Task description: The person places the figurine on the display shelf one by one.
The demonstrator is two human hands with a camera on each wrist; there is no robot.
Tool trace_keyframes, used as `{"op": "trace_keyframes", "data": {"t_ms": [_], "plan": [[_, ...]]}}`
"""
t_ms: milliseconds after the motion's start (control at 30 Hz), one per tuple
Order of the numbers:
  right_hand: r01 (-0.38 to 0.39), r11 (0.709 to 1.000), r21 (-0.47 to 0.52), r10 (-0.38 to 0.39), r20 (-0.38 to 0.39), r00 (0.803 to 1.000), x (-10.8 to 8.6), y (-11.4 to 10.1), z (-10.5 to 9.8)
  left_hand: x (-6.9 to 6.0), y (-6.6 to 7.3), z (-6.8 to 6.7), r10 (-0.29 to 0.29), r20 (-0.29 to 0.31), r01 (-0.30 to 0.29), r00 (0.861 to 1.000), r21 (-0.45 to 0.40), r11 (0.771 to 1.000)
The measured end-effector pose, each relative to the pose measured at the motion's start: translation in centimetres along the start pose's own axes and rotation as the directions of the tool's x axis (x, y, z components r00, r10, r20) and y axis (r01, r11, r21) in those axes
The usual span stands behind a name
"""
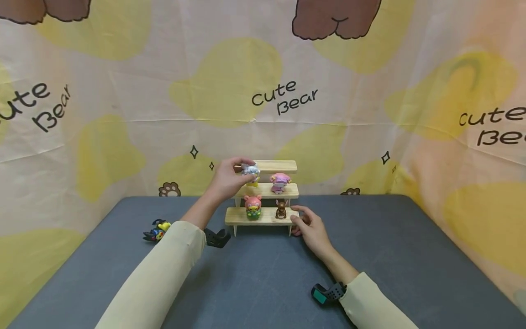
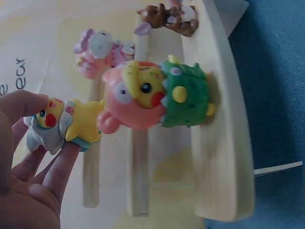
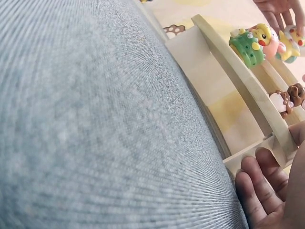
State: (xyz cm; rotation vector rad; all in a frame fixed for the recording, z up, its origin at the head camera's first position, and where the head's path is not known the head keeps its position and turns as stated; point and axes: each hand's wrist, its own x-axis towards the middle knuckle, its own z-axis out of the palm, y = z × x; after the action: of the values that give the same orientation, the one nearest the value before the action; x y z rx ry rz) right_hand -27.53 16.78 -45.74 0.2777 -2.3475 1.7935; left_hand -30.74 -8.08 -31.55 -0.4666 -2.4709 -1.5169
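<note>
My left hand (image 1: 227, 182) pinches a small yellow figurine (image 2: 82, 125) with a grey-white hood between thumb and fingers, at the left end of the middle tier of a wooden three-step display shelf (image 1: 265, 222). Whether its base touches the board is unclear. My right hand (image 1: 315, 234) holds the right end of the lowest tier, thumb at the board and fingers by the side leg. On that tier stand a pink-hooded figurine with a green body (image 1: 253, 208) and a small brown figurine (image 1: 281, 210). A pink figurine (image 1: 280, 182) stands on the middle tier, to the right.
Left of the shelf, a dark figurine with yellow and blue parts (image 1: 155, 233) lies on the grey-blue table (image 1: 255, 283), partly behind the left sleeve. Behind the table hangs a printed cloth (image 1: 230, 82). The top tier (image 1: 277, 166) carries nothing visible.
</note>
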Motion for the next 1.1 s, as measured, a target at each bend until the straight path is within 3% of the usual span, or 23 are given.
{"op": "trace_keyframes", "data": {"t_ms": [267,567,900,1100], "plan": [[-0.002,1.000,0.016,0.002,0.012,1.000,0.0,-0.1,0.2,-0.1,-1.4,0.7,-0.035,-0.014,0.035,0.999,0.010,0.999],[-0.006,1.000,0.015,0.005,0.006,1.000,0.0,-0.2,0.0,0.2,-1.9,1.5,-0.069,0.022,0.069,0.997,-0.025,0.997],[-0.004,1.000,0.015,0.004,0.001,1.000,0.0,-0.1,-0.1,0.8,-2.0,1.2,-0.039,0.069,0.042,0.997,-0.049,0.998],[-0.009,1.000,0.015,0.009,0.010,1.000,0.0,0.0,-0.1,0.9,-1.8,0.7,-0.036,0.038,0.038,0.999,-0.058,0.998]]}}
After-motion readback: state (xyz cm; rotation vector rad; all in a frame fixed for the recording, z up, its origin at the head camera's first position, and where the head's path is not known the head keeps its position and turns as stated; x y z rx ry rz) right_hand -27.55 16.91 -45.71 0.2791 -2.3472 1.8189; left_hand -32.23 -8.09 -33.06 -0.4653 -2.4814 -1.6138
